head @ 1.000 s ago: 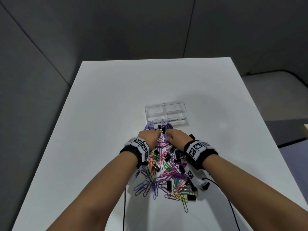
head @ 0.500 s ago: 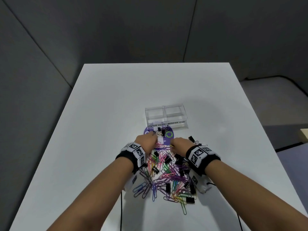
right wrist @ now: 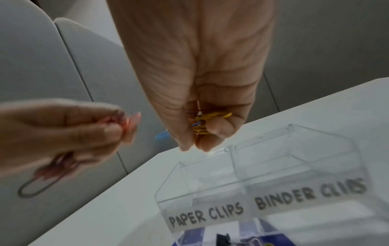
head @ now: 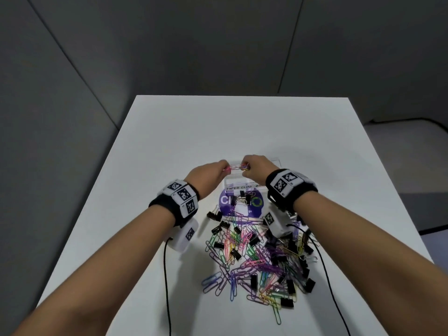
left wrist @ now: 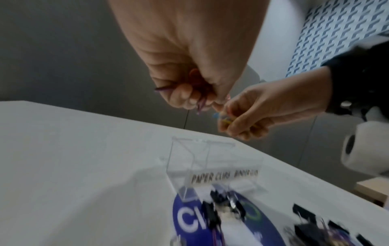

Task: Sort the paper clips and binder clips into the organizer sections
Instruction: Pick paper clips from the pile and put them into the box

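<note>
A clear plastic organizer (head: 238,181) (left wrist: 212,168) (right wrist: 294,176) stands mid-table, its front labelled PAPER CLIPS on the left and BINDER CLIPS on the right. My left hand (head: 218,167) (left wrist: 189,93) hovers above its left section, gripping several pink and purple paper clips (right wrist: 48,173). Close beside it my right hand (head: 252,166) (right wrist: 208,131) grips a bunch of yellow paper clips (right wrist: 210,119). A heap of coloured paper clips and black binder clips (head: 257,258) lies on the table nearer to me.
A round purple lid (head: 240,204) lies just in front of the organizer with a few binder clips (head: 242,198) on it. Black cables (head: 166,275) trail from both wristbands. The white table (head: 169,141) extends beyond the organizer to grey walls.
Both hands have lifted from the far edge of the heap and moved forward over the organizer, each now holding paper clips.
</note>
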Motion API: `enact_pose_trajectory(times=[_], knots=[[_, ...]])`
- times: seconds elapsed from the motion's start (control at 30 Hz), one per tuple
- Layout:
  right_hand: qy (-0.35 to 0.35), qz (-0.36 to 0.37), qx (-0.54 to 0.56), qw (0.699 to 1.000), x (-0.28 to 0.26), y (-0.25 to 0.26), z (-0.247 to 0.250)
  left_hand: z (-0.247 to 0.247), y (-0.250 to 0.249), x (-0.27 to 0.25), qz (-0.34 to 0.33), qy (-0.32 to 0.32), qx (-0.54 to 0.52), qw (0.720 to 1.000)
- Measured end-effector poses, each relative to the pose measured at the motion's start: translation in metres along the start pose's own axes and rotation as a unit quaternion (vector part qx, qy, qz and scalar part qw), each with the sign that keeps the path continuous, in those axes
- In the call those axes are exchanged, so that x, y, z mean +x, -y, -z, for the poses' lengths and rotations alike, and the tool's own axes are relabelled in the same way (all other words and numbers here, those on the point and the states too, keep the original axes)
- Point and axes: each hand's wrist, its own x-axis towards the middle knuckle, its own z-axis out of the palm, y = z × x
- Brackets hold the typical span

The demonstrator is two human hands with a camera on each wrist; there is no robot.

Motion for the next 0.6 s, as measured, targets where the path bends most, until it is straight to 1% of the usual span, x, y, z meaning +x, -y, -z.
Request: enact_pose_trajectory(times=[0.13,0.27,0.33,0.47,0.6], knots=[[-0.012,-0.003,-0.026,1.0,0.023,0.004,-0.015,0.016,-0.003,0.024,0.0,-0.02,-0.036,0.999],[-0.004,0.009,0.002,1.0,0.025,-0.002,-0.022,0.013,0.0,0.043,-0.011,-0.019,-0.05,0.999],[-0.028,0.016,0.029,0.999,0.02,-0.007,-0.018,0.008,0.001,0.049,-0.011,-0.021,-0.053,0.998],[-0.103,0.022,0.065,0.992,-0.003,-0.023,-0.011,-0.003,-0.005,0.057,-0.011,-0.016,-0.053,0.998],[-0.111,0.017,0.043,0.993,-0.032,-0.044,-0.012,-0.015,-0.012,0.057,-0.03,0.02,-0.058,0.998]])
